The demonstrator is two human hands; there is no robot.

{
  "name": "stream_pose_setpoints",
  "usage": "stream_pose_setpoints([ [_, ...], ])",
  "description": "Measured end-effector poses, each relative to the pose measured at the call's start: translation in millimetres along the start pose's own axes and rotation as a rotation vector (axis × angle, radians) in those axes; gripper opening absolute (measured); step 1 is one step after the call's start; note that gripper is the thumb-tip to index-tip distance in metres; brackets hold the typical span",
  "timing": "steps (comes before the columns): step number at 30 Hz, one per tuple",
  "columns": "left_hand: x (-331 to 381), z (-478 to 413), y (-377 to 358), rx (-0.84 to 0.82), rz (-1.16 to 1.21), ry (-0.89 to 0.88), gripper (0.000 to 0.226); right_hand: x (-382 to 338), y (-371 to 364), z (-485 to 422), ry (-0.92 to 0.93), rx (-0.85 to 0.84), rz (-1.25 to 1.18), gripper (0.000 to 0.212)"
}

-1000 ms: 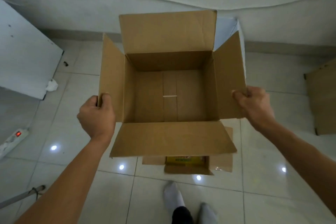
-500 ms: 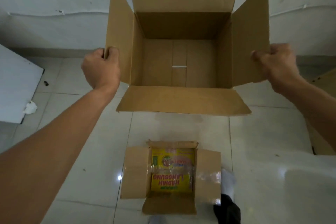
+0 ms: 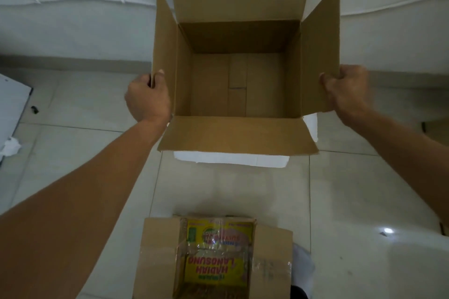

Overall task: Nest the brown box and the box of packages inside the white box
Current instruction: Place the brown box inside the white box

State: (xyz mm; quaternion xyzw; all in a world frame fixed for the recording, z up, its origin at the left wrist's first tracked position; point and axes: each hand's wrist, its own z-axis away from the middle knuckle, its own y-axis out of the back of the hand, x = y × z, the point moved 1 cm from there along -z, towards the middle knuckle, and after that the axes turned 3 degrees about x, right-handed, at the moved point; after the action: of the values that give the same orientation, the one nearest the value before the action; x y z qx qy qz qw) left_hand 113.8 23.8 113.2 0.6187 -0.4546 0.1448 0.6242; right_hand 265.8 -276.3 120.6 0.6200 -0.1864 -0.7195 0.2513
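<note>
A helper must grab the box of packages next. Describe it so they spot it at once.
Start from the big open brown box held up by both hands, then look down the tiled floor toward the person's feet. The box of packages sits there: smaller, taped flaps, and yellow printed packets inside, unlike the empty brown box.

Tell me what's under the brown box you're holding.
White flaps of the white box stick out from beneath the brown box, at its near edge and right corner. The brown box covers everything else of the white box, including its inside.

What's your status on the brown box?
Left hand, right hand gripping brown box side flaps. Box above white box. Box of packages on floor.
</note>
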Motion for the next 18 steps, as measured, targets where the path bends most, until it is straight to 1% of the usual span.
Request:
stream_pose_setpoints([
  [3,-17.5,1.3,-15.9,-0.047,-0.033,0.027,0.049,19.1,-14.0,-2.8,-0.013,0.019,0.062,0.021],
  [7,-34.4,-1.6,-29.8,-0.103,-0.059,0.099,0.049,36.4,-33.2,-3.4,-0.046,-0.022,0.079,0.024],
  [12,-44.2,-12.1,-40.4,-0.14,-0.085,0.173,0.046,44.8,-44.3,-8.7,-0.089,-0.021,0.091,0.015],
  [16,-50.9,-14.4,-43.4,-0.143,-0.127,0.186,0.041,46.2,-51.6,-11.8,-0.098,-0.03,0.105,0.025],
  [18,-53.1,-14.9,-45.5,-0.139,-0.124,0.184,0.034,48.2,-55.6,-13.6,-0.094,-0.035,0.102,0.027],
])
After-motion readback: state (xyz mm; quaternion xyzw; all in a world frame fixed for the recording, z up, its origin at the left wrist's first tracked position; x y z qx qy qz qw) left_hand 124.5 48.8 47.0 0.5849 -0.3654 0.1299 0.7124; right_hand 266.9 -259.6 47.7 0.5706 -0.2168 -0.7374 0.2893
